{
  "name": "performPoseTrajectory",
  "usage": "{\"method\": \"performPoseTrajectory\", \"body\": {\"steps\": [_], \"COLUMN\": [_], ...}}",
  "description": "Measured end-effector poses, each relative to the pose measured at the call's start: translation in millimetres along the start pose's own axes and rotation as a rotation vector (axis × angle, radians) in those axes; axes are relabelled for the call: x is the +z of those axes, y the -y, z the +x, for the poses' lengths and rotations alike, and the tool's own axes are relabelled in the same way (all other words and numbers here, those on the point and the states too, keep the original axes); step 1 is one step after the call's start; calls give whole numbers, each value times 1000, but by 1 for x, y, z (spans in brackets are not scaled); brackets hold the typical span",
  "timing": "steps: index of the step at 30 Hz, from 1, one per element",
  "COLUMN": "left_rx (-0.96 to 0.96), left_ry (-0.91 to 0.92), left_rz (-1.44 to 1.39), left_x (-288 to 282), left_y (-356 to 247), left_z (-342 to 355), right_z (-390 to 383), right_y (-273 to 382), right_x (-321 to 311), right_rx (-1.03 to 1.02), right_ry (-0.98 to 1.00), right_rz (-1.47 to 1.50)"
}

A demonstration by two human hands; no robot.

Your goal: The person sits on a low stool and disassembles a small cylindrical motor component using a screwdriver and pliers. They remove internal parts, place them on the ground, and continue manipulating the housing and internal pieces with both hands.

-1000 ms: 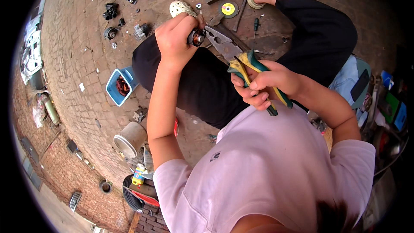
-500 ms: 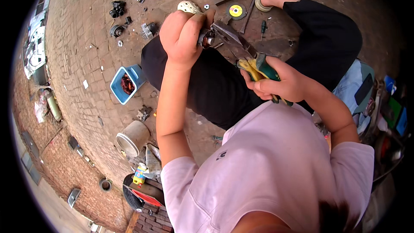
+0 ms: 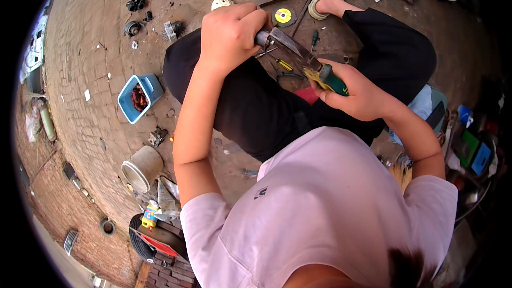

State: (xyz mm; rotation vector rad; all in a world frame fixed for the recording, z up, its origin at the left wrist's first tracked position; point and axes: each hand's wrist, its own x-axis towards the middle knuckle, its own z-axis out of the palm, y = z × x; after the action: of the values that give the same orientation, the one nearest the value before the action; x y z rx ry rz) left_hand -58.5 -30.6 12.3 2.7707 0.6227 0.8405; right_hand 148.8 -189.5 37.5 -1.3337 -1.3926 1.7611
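My left hand (image 3: pixel 230 34) is closed around a small motor part with a grey metal cylindrical end (image 3: pixel 263 38); most of it is hidden in the fist. My right hand (image 3: pixel 358 89) grips a pair of metal snips (image 3: pixel 294 49) by its green and yellow handles. The dark blades reach up and left, and their tips lie against the part beside my left fingers. Both hands are raised over my black-trousered legs. Below the snips, a yellow and black screwdriver (image 3: pixel 284 64) lies on the ground.
On the left stands a blue bin (image 3: pixel 154 89) holding reddish-brown scrap, with a pale bucket (image 3: pixel 143 168) nearer me. Dark motor parts (image 3: pixel 137 1) are scattered at the far left. A yellow-centred disc (image 3: pixel 284 16) and a green screwdriver (image 3: pixel 314 39) lie ahead.
The snips' handles have come closer together in my right hand. The motor part has turned, so its grey end shows instead of its coppery side. The whole view has shifted slightly.
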Motion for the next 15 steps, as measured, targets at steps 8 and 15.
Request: {"method": "performPoseTrajectory", "body": {"steps": [8,15], "left_rx": [24,168], "left_ry": [-231,-242], "left_rz": [7,-32], "left_x": [-2,1], "left_y": [3,6], "left_z": [3,2], "right_z": [1,-8], "right_y": [4,-3], "right_x": [23,26], "right_rx": [214,256], "right_ry": [269,499], "right_rz": [899,1259]}}
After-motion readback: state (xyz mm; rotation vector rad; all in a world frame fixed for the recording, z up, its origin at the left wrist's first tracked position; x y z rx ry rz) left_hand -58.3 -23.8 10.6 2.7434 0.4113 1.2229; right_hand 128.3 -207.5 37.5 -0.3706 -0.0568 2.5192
